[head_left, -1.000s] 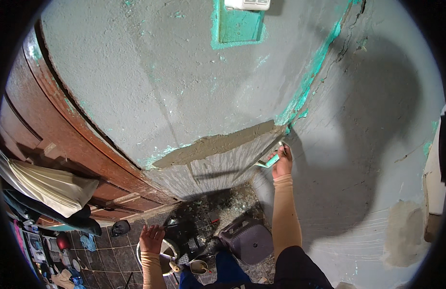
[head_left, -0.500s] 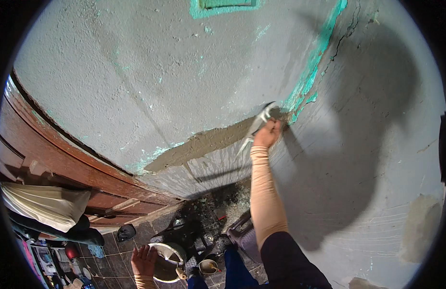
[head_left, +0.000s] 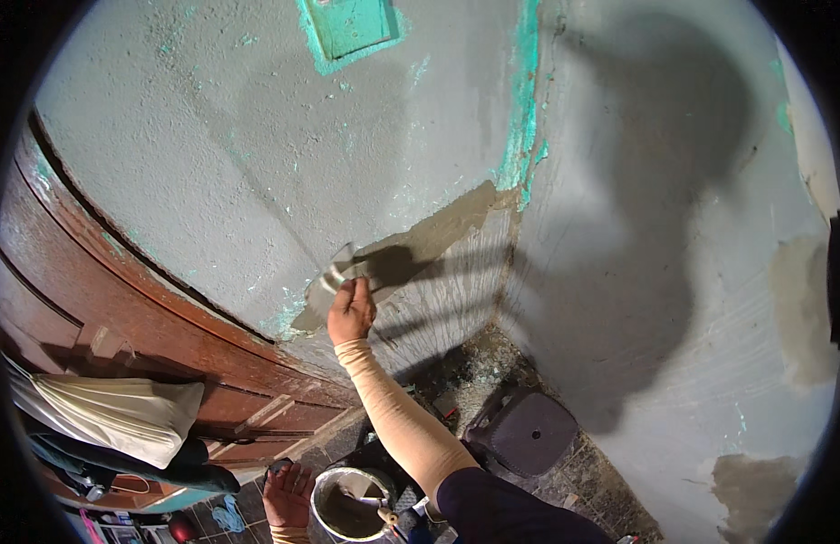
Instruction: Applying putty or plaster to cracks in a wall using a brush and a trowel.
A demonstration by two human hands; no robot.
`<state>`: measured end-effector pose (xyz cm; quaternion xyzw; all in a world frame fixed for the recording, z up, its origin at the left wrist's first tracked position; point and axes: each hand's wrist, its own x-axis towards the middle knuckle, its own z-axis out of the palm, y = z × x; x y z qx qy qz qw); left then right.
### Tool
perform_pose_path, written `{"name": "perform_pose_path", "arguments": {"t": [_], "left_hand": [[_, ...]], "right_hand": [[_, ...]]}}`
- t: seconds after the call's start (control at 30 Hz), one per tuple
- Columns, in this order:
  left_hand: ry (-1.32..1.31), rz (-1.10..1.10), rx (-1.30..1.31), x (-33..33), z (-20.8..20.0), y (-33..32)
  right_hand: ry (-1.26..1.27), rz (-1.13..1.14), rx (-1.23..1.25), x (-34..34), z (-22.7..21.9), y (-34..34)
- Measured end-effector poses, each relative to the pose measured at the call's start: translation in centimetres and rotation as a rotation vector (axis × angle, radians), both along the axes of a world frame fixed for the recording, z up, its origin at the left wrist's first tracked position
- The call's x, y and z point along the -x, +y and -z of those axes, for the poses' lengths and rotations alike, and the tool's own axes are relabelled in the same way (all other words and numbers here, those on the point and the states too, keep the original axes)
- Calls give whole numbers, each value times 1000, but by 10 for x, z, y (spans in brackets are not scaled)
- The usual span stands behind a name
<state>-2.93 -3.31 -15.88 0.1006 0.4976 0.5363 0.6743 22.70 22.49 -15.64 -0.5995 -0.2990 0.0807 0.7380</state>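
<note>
My right hand (head_left: 351,313) is closed round the handle of a plastering trowel (head_left: 333,277), which is blurred by motion. It holds the trowel against the grey wall, at the left end of a long damp patch of mortar (head_left: 438,227). The patch slants up from there to the corner, where a turquoise strip (head_left: 521,109) runs upward. Low down, my left hand (head_left: 288,497) hangs with its fingers stretched, holding nothing. Just right of it stands a white bucket (head_left: 318,510) with wet grey mix inside. A tool with a wooden handle (head_left: 387,516) leans at its rim.
A dark plastic stool (head_left: 533,433) stands on the tiled floor by the corner. At left is a brown wooden door (head_left: 157,295) with a cream cloth (head_left: 134,417) hanging on it. A turquoise-edged box (head_left: 352,27) is set in the wall above. My shadow darkens the right wall.
My right hand has carried the trowel left and down along the mortar patch, from the corner to its far left end. The view has shifted to the right. My left hand stays low, open.
</note>
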Motion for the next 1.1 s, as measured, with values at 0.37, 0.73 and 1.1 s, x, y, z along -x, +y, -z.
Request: {"name": "perform_pose_path", "arguments": {"t": [0.37, 0.73, 1.1], "left_hand": [[14, -82, 167, 42, 28, -23], [-7, -32, 138, 34, 61, -23], [-16, -12, 153, 25, 47, 4]], "right_hand": [[1138, -467, -471, -145, 53, -29], [625, 104, -72, -314, 48, 55], [357, -61, -105, -164, -47, 48]]}}
